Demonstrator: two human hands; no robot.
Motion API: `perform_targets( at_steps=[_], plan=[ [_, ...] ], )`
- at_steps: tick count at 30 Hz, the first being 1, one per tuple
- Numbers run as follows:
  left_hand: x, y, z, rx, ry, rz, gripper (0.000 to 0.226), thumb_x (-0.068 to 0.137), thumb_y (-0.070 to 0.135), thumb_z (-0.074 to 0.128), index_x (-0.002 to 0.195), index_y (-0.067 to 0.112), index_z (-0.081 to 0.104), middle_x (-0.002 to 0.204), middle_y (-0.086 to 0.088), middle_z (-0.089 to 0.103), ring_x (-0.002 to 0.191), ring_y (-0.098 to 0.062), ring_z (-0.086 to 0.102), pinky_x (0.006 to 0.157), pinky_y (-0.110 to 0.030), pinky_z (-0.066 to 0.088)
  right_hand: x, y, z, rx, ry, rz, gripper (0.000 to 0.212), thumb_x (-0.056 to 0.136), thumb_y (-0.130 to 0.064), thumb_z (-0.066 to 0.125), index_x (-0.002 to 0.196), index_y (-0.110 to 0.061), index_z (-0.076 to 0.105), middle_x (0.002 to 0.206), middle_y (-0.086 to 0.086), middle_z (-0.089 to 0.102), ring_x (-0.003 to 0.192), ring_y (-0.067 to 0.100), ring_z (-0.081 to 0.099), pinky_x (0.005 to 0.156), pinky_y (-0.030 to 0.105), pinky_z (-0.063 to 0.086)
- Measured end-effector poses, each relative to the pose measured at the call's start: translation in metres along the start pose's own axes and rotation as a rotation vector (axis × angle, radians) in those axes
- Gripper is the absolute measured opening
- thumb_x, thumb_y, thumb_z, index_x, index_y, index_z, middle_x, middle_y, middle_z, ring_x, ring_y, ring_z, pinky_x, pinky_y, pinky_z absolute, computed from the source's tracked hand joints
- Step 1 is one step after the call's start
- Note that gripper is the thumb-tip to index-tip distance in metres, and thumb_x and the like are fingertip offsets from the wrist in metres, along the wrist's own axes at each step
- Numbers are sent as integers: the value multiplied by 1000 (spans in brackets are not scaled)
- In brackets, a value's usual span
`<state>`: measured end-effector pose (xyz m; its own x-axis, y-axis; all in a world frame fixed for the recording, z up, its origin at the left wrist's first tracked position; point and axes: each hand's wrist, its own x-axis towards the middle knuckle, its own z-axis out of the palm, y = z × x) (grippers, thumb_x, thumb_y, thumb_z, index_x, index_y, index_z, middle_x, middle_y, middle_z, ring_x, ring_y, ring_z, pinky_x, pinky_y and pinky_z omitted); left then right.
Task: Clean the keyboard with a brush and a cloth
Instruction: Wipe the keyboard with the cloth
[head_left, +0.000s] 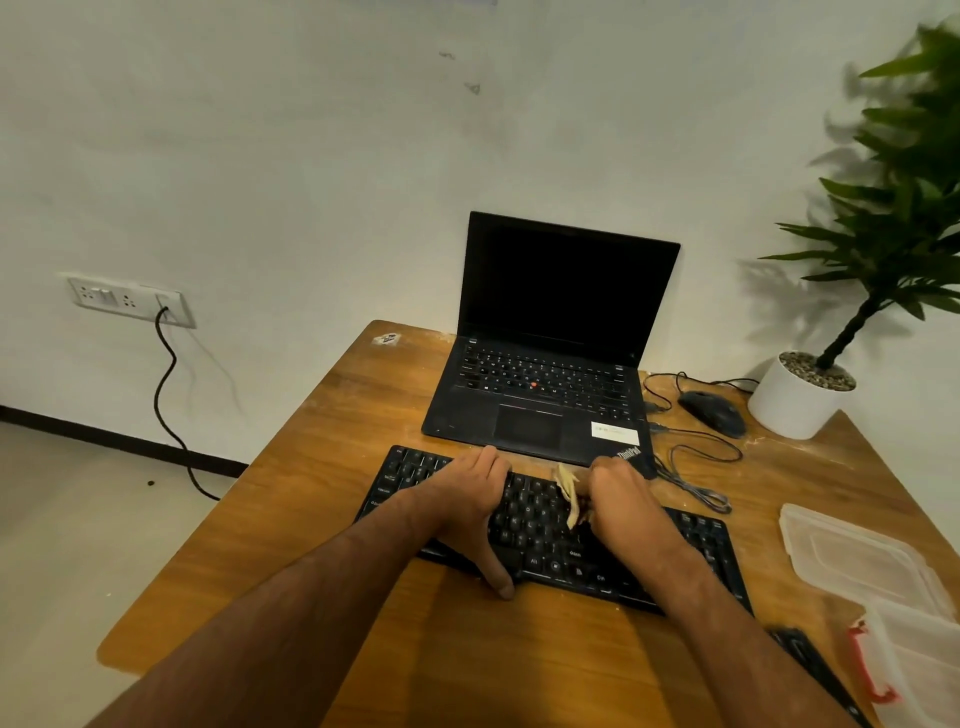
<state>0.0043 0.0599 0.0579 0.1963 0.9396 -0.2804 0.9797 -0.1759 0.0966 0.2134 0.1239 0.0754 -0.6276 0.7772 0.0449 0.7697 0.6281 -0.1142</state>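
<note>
A black keyboard lies on the wooden table in front of the laptop. My left hand rests flat over its left half, fingers across the keys and thumb hooked over the front edge. My right hand grips a brush with pale bristles, which touch the keys near the keyboard's middle. The brush's handle is mostly hidden inside my fist. No cloth is in view.
An open black laptop stands behind the keyboard. A wired mouse with its cable and a potted plant sit at the back right. Clear plastic containers lie at the right edge; a dark object lies near them.
</note>
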Motion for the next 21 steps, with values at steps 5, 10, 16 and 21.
perform_targets(
  at_steps=[5, 10, 16, 21],
  plan=[
    [-1, 1, 0, 34, 31, 17, 132, 50, 87, 81, 145, 7, 35, 131, -2, 40, 117, -20, 39, 114, -38, 38, 8, -36, 3, 37, 99, -54, 21, 94, -16, 63, 112, -20, 73, 112, 3, 60, 110, 19, 52, 92, 27, 43],
    [-2, 0, 1, 30, 64, 36, 128, 53, 85, 82, 146, 10, 34, 129, -1, 39, 113, -15, 34, 113, -35, 37, 2, -43, 16, -6, 63, -97, 33, 94, -16, 62, 126, -22, 65, 125, 3, 52, 119, 19, 42, 103, 33, 40],
    [3, -3, 5, -21, 18, 4, 135, 48, 86, 83, 149, 12, 31, 139, -3, 38, 126, -20, 38, 117, -41, 37, -20, -7, 4, 4, 76, 84, 19, 92, -7, 61, 96, -22, 73, 102, 4, 62, 98, 17, 57, 86, 28, 51],
    [5, -2, 6, -22, 13, 1, 135, 47, 86, 83, 149, 13, 31, 139, -2, 38, 126, -19, 37, 117, -41, 37, -11, -2, -4, 112, 184, 253, 9, 90, -18, 69, 87, -15, 76, 92, 3, 68, 76, 11, 60, 69, 23, 54]
  ],
)
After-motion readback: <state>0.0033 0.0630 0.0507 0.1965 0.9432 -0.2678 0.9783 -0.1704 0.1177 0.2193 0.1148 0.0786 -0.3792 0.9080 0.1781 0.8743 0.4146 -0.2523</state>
